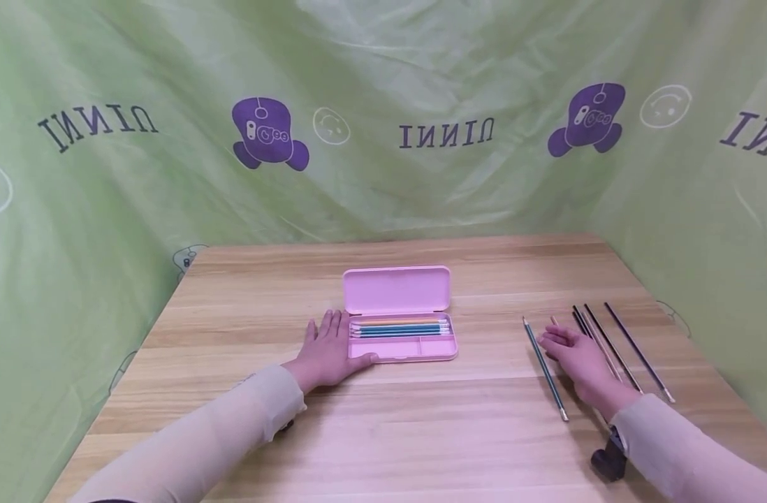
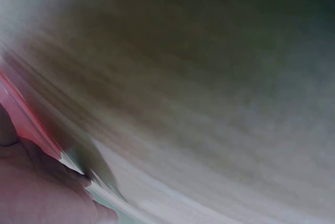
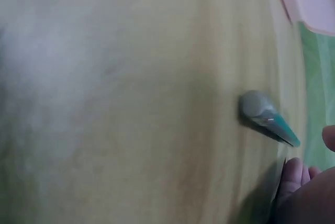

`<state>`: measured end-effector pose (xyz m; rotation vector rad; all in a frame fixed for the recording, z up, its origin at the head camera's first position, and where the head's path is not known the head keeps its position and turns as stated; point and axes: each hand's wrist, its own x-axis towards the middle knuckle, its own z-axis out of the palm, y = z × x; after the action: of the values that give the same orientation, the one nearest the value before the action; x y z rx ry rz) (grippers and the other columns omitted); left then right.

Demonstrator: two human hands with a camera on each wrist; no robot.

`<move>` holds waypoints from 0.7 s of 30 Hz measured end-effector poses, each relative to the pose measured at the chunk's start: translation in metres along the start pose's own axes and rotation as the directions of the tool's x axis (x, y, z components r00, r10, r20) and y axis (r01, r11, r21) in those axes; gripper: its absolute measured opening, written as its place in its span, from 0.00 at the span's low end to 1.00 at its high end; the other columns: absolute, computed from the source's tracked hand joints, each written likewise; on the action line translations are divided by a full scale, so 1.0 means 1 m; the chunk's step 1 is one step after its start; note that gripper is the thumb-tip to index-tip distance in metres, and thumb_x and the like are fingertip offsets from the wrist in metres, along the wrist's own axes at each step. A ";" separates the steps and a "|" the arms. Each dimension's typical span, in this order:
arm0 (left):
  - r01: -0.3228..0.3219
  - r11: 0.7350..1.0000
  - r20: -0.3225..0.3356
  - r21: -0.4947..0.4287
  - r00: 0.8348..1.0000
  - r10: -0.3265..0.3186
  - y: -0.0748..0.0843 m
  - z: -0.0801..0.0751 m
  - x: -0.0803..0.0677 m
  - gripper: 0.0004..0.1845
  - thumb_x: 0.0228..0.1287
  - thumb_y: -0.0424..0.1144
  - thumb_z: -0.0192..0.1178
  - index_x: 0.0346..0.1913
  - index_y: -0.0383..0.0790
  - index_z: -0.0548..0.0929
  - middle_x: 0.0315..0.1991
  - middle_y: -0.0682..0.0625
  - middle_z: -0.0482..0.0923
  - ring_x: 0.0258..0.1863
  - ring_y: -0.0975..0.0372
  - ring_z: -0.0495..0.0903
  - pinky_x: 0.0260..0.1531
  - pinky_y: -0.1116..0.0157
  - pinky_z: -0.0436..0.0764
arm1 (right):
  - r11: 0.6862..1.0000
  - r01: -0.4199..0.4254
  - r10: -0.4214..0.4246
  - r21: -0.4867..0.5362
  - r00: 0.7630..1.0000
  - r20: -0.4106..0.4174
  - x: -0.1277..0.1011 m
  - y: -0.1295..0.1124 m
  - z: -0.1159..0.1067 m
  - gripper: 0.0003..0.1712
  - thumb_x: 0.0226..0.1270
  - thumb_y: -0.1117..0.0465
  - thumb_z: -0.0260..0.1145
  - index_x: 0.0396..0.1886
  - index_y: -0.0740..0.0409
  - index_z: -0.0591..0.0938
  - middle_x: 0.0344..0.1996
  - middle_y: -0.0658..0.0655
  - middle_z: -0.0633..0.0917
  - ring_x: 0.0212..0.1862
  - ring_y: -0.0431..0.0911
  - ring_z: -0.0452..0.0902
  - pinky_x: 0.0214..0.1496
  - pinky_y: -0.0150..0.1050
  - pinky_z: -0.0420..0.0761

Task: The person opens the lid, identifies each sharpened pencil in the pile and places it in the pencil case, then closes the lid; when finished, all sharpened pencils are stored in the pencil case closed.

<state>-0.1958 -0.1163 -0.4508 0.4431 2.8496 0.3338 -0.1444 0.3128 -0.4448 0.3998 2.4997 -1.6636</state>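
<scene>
Left hand: the left hand (image 1: 327, 349) lay flat on the wooden table (image 1: 245, 391), fingers straight and relaxed, its side touching the left end of the pink pencil case (image 1: 401, 334). It gripped nothing.
Right hand: the right hand (image 1: 578, 356) rested palm down on the loose pencils, fingers nearly straight; I could not see a pinch around any of them.
Pencil case: it stood open near the table's middle, lid up at the back, with several coloured pencils (image 1: 399, 327) lying in its long compartment.
Loose pencils: a green pencil (image 1: 545, 369) lay just left of the right hand, and the dark pencils (image 1: 635, 349) lay to its right, partly under it, well apart from the case.
Risk of rolling: the pencils were thin and round, so a flat hand sliding over them could probably push some toward the near edge.
Risk at the case: the case looked light; if the left hand pressed sideways, it might slide or the lid might fall closed.
Risk of a bad grip: picking one pencil from a close group could drag its neighbours along.
Wrist views: both were blurred, so they showed little more.
</scene>
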 end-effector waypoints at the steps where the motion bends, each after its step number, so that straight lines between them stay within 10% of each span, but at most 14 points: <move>1: 0.001 1.000 0.002 -0.001 1.000 -0.001 0.000 0.001 0.000 0.61 0.68 0.75 0.50 0.82 0.28 0.43 0.81 0.30 0.40 0.81 0.42 0.37 0.76 0.41 0.33 | 1.000 0.003 -0.003 -0.025 1.000 -0.004 0.000 0.001 0.001 0.37 0.81 0.59 0.59 0.76 0.78 0.58 0.71 0.78 0.66 0.64 0.55 0.75 0.52 0.22 0.77; 9: -0.008 1.000 0.004 -0.023 1.000 0.008 -0.002 0.000 -0.002 0.61 0.68 0.75 0.50 0.82 0.28 0.43 0.82 0.31 0.40 0.81 0.42 0.37 0.76 0.40 0.33 | 0.942 0.126 -0.131 -0.311 0.991 0.003 -0.003 0.005 0.009 0.40 0.71 0.60 0.70 0.70 0.83 0.65 0.62 0.80 0.75 0.63 0.71 0.74 0.64 0.58 0.76; 21: -0.012 1.000 0.002 -0.024 1.000 0.012 -0.004 0.003 0.003 0.62 0.67 0.76 0.50 0.82 0.27 0.42 0.81 0.30 0.38 0.81 0.41 0.36 0.75 0.40 0.33 | 0.804 0.272 -0.285 -0.528 0.957 0.060 0.010 0.004 0.001 0.23 0.67 0.62 0.73 0.52 0.78 0.81 0.40 0.66 0.87 0.46 0.60 0.84 0.52 0.58 0.81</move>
<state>-0.1990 -0.1190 -0.4551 0.4559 2.8385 0.3686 -0.1532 0.3150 -0.4515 -0.0157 2.9967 -0.9414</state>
